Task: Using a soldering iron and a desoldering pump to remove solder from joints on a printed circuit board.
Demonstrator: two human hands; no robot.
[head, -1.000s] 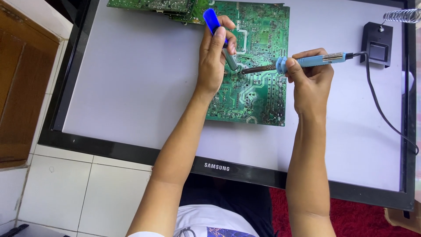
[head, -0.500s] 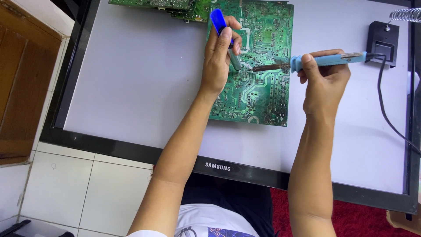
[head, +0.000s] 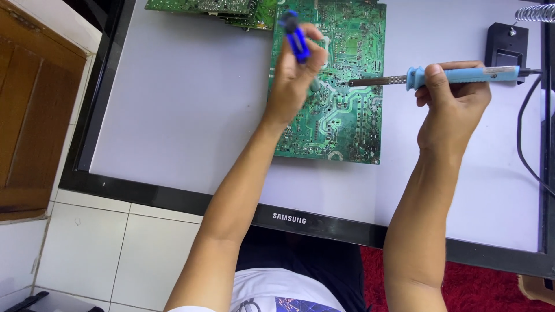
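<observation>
On the work surface, head view: a flat-screen monitor (head: 173,144) lies face up as a bench, pale grey panel inside a black bezel.
Labels and signs: a short light-coloured logo sits centred on the bezel's near edge; a small pale label strip runs along the soldering iron's handle; too small to make out further.
Circuit board: a green circuit board (head: 347,121) lies solder side up on the panel, pale copper traces and rows of joints showing, far edge at the frame's top.
Second board: another green board (head: 202,6) lies at the top, cut off by the frame edge.
Left hand: the left hand (head: 292,81) is clenched round a blue desoldering pump (head: 296,37), held upright over the board's left half; the pump's top is blurred and its tip is hidden behind the fingers.
Right hand: the right hand (head: 454,101) grips a light-blue soldering iron (head: 439,75) held level, fingers wrapped over the handle.
Iron tip: the metal shaft points left and its tip meets the board's upper middle, just beside the left hand.
Iron stand: a black stand base (head: 506,46) sits at the panel's right, with a coiled wire holder (head: 535,13) cut off at the corner.
Cord: a black cord (head: 523,144) runs from the iron's rear down the right side and out of view.
Surroundings: white floor tiles (head: 87,248) lie to the left below the monitor, a wooden cabinet (head: 29,104) stands at far left, and a red rug (head: 491,289) lies at bottom right.
Hard to tell: whether the pump's nozzle touches the board cannot be seen.
</observation>
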